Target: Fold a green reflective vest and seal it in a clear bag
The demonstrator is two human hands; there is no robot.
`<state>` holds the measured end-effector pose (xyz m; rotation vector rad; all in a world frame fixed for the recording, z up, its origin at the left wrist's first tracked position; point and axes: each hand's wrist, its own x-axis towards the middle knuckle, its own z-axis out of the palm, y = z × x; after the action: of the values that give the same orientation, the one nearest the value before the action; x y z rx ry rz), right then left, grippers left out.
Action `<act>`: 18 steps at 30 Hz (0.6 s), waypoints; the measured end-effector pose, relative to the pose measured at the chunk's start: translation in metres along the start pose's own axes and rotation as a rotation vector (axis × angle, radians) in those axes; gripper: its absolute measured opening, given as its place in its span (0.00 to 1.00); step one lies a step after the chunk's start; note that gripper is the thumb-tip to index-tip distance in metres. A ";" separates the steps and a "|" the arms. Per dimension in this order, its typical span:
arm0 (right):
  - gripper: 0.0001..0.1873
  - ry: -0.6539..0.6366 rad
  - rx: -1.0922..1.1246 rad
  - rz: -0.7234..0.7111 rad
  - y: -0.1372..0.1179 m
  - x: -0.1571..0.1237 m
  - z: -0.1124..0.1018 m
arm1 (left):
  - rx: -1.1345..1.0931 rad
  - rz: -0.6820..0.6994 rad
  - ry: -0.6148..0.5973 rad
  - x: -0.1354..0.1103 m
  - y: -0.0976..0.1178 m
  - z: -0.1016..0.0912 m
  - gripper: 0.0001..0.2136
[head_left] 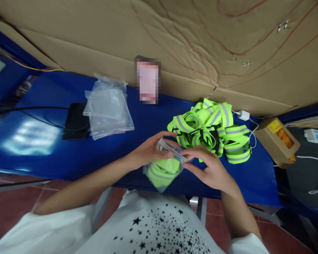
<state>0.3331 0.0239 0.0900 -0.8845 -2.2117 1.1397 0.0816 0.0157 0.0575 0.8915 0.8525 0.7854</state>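
Between my hands is a clear zip bag (161, 186) with a folded neon-yellow reflective strap (166, 169) inside it. My left hand (155, 151) grips the bag near its mouth, thumb over the front. The fingers of my right hand (203, 163) pinch the right end of the zip edge. The bag hangs tilted at the front edge of the blue table. Just beyond my right hand lies a heap of neon-yellow straps (209, 128) with grey reflective stripes and black parts.
A stack of clear zip bags (108, 109) lies on the blue table (50, 151), beside a black device (75, 121) with a cable. A phone (147, 80) leans on the cardboard wall (95, 38). At right are a white charger (243, 115) and a cardboard box (277, 143).
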 end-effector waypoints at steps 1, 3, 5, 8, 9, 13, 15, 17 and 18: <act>0.21 -0.019 -0.020 -0.010 0.001 0.002 -0.002 | -0.003 -0.057 -0.038 0.003 -0.002 -0.006 0.28; 0.24 -0.065 -0.042 0.017 0.003 0.007 -0.004 | 0.040 -0.126 -0.073 0.007 -0.005 -0.017 0.21; 0.25 -0.096 -0.074 0.090 0.007 0.011 -0.003 | 0.056 -0.132 -0.081 0.010 -0.006 -0.025 0.17; 0.19 -0.166 0.037 0.225 0.018 0.017 0.004 | -0.063 -0.071 -0.088 0.012 -0.008 -0.032 0.16; 0.16 -0.177 0.129 0.263 0.022 0.018 0.008 | -0.124 -0.049 -0.094 0.013 -0.009 -0.034 0.18; 0.11 -0.031 0.387 0.336 0.036 0.025 0.020 | -0.216 -0.029 -0.029 0.015 -0.022 -0.037 0.28; 0.13 0.066 0.422 0.371 0.038 0.026 0.023 | -0.140 -0.056 0.021 0.015 -0.027 -0.038 0.24; 0.15 0.114 0.472 0.408 0.038 0.026 0.024 | -0.072 -0.069 0.019 0.013 -0.028 -0.038 0.20; 0.14 0.131 0.500 0.423 0.037 0.026 0.024 | -0.055 -0.061 0.013 0.013 -0.027 -0.039 0.18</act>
<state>0.3118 0.0471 0.0498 -1.1827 -1.5584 1.6758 0.0593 0.0278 0.0157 0.8090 0.8618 0.7590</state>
